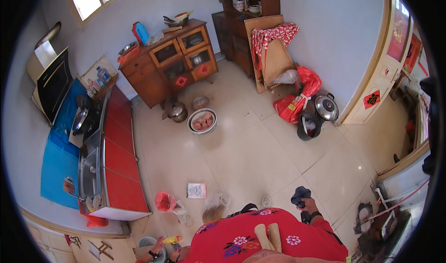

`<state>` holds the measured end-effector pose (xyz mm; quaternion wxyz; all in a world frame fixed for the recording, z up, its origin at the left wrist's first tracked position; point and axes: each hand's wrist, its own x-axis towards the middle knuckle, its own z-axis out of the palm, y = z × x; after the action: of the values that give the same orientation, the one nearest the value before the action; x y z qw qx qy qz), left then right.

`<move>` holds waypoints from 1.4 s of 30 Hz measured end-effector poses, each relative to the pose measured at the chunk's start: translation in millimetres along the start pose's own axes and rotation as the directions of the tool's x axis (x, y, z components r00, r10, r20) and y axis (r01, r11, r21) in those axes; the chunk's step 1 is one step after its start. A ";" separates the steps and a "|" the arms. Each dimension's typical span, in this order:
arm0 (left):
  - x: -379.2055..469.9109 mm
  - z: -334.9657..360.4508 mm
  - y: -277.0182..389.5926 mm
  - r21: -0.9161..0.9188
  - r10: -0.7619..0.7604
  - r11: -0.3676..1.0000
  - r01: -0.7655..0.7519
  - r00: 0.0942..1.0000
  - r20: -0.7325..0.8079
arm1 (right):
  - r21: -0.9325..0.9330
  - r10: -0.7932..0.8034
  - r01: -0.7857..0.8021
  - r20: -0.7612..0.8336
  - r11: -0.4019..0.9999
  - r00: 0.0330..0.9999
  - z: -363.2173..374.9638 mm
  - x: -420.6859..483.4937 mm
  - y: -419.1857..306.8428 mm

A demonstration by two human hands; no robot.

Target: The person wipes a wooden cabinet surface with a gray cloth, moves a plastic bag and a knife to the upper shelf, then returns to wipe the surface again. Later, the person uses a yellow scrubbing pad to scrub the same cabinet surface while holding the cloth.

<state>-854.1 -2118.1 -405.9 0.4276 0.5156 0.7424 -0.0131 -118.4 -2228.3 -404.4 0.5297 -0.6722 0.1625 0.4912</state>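
My right hand (308, 205) is closed around a bunched dark grey cloth (300, 196), out to the right of my red flowered garment (240, 240). At the bottom left, my left hand (176, 255) is small and partly cut off, beside another small dark grey item (176, 246); its grip is unclear. Close by, another hand (159, 245) with a dark wristband reaches to a yellow object (171, 240); whose hand it is cannot be told. A light blue basin (147, 241) stands behind these hands.
A red bin (165, 202), a printed packet (196, 191) and clear plastic bags lie on the tiled floor. Farther off stands a bowl of raw meat (203, 121). A red-fronted sink counter (120, 165) runs along the left; a black bucket (308, 126) and lidded pot (326, 107) stand right.
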 end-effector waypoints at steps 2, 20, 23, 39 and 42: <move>19.6 6.3 60.7 -0.027 0.065 0.997 -0.066 0.998 -0.025 | 0.042 0.023 -0.023 0.008 0.999 1.000 -15.6 14.0 -29.4; 243.8 -20.8 327.8 -0.086 -0.020 0.995 0.043 0.967 0.256 | 0.172 -0.011 -0.004 0.082 0.985 0.997 146.8 103.8 -225.8; 302.5 -43.1 381.2 0.132 0.112 0.980 -0.148 0.963 0.246 | 0.118 -0.019 0.020 -0.015 0.993 1.000 158.5 106.2 -258.5; 529.1 -93.0 607.7 0.138 0.149 0.977 -0.165 0.982 0.120 | 0.418 0.024 -0.032 0.026 0.908 0.999 343.2 315.2 -436.2; 558.3 -95.2 649.0 0.290 0.167 0.929 -0.230 0.959 0.227 | 0.357 -0.008 -0.028 0.098 0.934 0.995 408.1 351.4 -523.8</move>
<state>-466.4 -1349.4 -434.0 0.4115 0.6457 0.6281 -0.1386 232.6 -1564.3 -389.7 0.6479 -0.5388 0.2266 0.4884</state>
